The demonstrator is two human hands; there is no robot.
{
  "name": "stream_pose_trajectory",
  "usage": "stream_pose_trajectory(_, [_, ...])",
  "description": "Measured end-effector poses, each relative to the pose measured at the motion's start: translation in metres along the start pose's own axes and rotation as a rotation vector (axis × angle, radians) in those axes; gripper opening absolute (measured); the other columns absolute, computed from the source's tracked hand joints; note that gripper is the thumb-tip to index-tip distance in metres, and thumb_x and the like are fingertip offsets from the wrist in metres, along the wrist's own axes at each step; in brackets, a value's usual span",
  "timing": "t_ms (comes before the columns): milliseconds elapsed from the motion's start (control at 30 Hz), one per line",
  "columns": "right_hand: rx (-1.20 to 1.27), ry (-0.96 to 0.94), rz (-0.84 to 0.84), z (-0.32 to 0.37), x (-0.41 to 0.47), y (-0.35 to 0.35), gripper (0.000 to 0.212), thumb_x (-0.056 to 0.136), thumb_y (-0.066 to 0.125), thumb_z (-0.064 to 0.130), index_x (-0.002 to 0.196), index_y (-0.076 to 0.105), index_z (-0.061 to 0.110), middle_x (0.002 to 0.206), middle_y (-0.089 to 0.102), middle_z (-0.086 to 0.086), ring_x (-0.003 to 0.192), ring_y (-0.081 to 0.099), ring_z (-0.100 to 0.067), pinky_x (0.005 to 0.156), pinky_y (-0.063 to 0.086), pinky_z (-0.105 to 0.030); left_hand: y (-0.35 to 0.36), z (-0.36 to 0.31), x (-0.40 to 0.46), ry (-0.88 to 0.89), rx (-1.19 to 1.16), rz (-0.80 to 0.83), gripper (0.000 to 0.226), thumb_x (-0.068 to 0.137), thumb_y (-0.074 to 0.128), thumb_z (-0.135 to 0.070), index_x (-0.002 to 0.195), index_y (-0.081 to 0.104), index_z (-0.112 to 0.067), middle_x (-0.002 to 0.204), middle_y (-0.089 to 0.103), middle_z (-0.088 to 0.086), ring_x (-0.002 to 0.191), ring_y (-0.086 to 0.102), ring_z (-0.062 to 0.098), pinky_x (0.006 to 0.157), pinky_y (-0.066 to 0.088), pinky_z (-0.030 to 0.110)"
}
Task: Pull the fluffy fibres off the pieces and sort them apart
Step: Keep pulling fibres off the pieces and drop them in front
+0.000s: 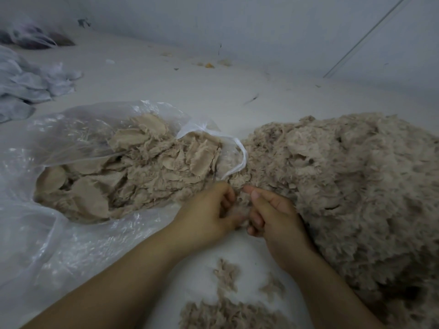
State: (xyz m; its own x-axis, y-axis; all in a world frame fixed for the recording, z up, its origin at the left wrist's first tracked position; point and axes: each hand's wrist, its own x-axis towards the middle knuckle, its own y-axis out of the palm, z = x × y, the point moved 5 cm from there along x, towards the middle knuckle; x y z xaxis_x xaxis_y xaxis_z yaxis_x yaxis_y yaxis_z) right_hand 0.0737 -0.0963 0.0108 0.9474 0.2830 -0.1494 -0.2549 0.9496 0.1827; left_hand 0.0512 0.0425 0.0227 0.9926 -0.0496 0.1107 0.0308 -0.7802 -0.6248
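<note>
A big heap of beige fluffy pieces (pixel 351 186) fills the right side of the white surface. A clear plastic bag (pixel 78 129) lies open on the left, holding flat beige fabric pieces with frayed fluff (pixel 133 172). My left hand (pixel 206 217) and my right hand (pixel 273 214) meet in the middle, between bag and heap. Both pinch one small fluffy piece (pixel 240 203) between curled fingers; most of it is hidden by the fingers. Loose tufts of pulled fibre (pixel 225 307) lie near me between my forearms.
A crumpled pile of pale grey cloth (pixel 28 86) lies at the far left, with dark items under plastic (pixel 35 38) behind it. Small scraps (pixel 209 65) dot the surface near the back wall. A thin rod (pixel 363 39) leans at the upper right.
</note>
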Motion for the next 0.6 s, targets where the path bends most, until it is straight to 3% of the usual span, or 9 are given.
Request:
stream_pose_trajectory(67, [-0.003, -0.014, 0.008, 0.001, -0.001, 0.001, 0.021, 0.101, 0.046, 0.018, 0.113, 0.064, 0.022, 0.046, 0.037, 0.007, 0.043, 0.036, -0.005, 0.045, 0.042, -0.022, 0.008, -0.005, -0.002, 0.046, 0.297, 0.018, 0.028, 0.077, 0.069, -0.037, 0.099, 0.052, -0.034, 0.082, 0.059, -0.014, 0.075, 0.058, 0.006, 0.064, 0.048, 0.028])
stream_pose_trajectory(133, [-0.022, -0.025, 0.016, 0.001, -0.001, 0.001, 0.023, 0.101, 0.046, 0.018, 0.116, 0.063, 0.023, 0.047, 0.036, 0.007, 0.044, 0.036, -0.004, 0.046, 0.042, -0.021, 0.009, -0.01, -0.002, 0.057, 0.349, -0.059, 0.019, 0.082, 0.065, -0.033, 0.099, 0.057, -0.032, 0.08, 0.06, -0.013, 0.08, 0.06, 0.01, 0.063, 0.044, 0.027])
stream_pose_trajectory(200, [-0.037, -0.021, 0.017, 0.001, -0.001, 0.0, 0.023, 0.101, 0.047, 0.018, 0.118, 0.062, 0.022, 0.046, 0.036, 0.008, 0.044, 0.037, -0.003, 0.045, 0.042, -0.021, 0.006, -0.009, -0.001, 0.041, 0.226, -0.107, 0.005, 0.086, 0.063, -0.024, 0.085, 0.06, -0.028, 0.069, 0.059, -0.012, 0.071, 0.06, 0.01, 0.059, 0.042, 0.027])
stream_pose_trajectory(267, [-0.056, -0.018, 0.02, 0.001, 0.0, 0.0, 0.022, 0.101, 0.047, 0.019, 0.113, 0.065, 0.023, 0.046, 0.036, 0.008, 0.044, 0.037, -0.003, 0.045, 0.043, -0.021, 0.003, -0.005, -0.001, 0.006, -0.051, -0.116, 0.019, 0.088, 0.065, -0.012, 0.073, 0.062, -0.023, 0.06, 0.057, -0.011, 0.057, 0.053, 0.006, 0.057, 0.044, 0.027])
stream_pose_trajectory(333, [-0.058, -0.016, 0.021, 0.002, 0.0, 0.0, 0.023, 0.101, 0.048, 0.019, 0.099, 0.07, 0.023, 0.047, 0.037, 0.007, 0.044, 0.037, -0.004, 0.045, 0.043, -0.022, -0.003, -0.006, -0.005, -0.012, -0.307, -0.143, 0.025, 0.089, 0.064, -0.003, 0.07, 0.064, -0.019, 0.055, 0.052, -0.012, 0.052, 0.046, 0.004, 0.054, 0.04, 0.022])
stream_pose_trajectory(433, [-0.084, -0.016, 0.033, 0.003, 0.0, 0.0, 0.024, 0.101, 0.049, 0.021, 0.088, 0.069, 0.016, 0.048, 0.038, 0.007, 0.045, 0.037, -0.004, 0.047, 0.043, -0.023, -0.008, -0.012, -0.013, 0.015, -0.466, -0.172, 0.022, 0.089, 0.063, 0.003, 0.072, 0.065, -0.011, 0.052, 0.05, -0.014, 0.048, 0.042, 0.001, 0.05, 0.035, 0.014])
stream_pose_trajectory(500, [-0.126, -0.006, 0.026, 0.001, 0.001, -0.001, 0.02, 0.101, 0.049, 0.021, 0.097, 0.067, 0.012, 0.049, 0.04, 0.009, 0.045, 0.04, -0.003, 0.048, 0.044, -0.023, -0.013, -0.014, -0.015, 0.034, -0.576, -0.215, 0.02, 0.089, 0.062, 0.005, 0.074, 0.066, -0.008, 0.054, 0.051, -0.011, 0.047, 0.041, 0.001, 0.049, 0.035, 0.013])
stream_pose_trajectory(600, [-0.152, 0.018, 0.018, 0.001, 0.002, -0.002, 0.022, 0.1, 0.048, 0.015, 0.109, 0.068, 0.014, 0.05, 0.048, 0.008, 0.044, 0.044, -0.001, 0.047, 0.045, -0.022, -0.021, -0.016, -0.016, 0.055, -0.722, -0.256, 0.027, 0.089, 0.063, 0.001, 0.071, 0.068, -0.018, 0.056, 0.051, -0.004, 0.046, 0.039, 0.006, 0.047, 0.034, 0.017])
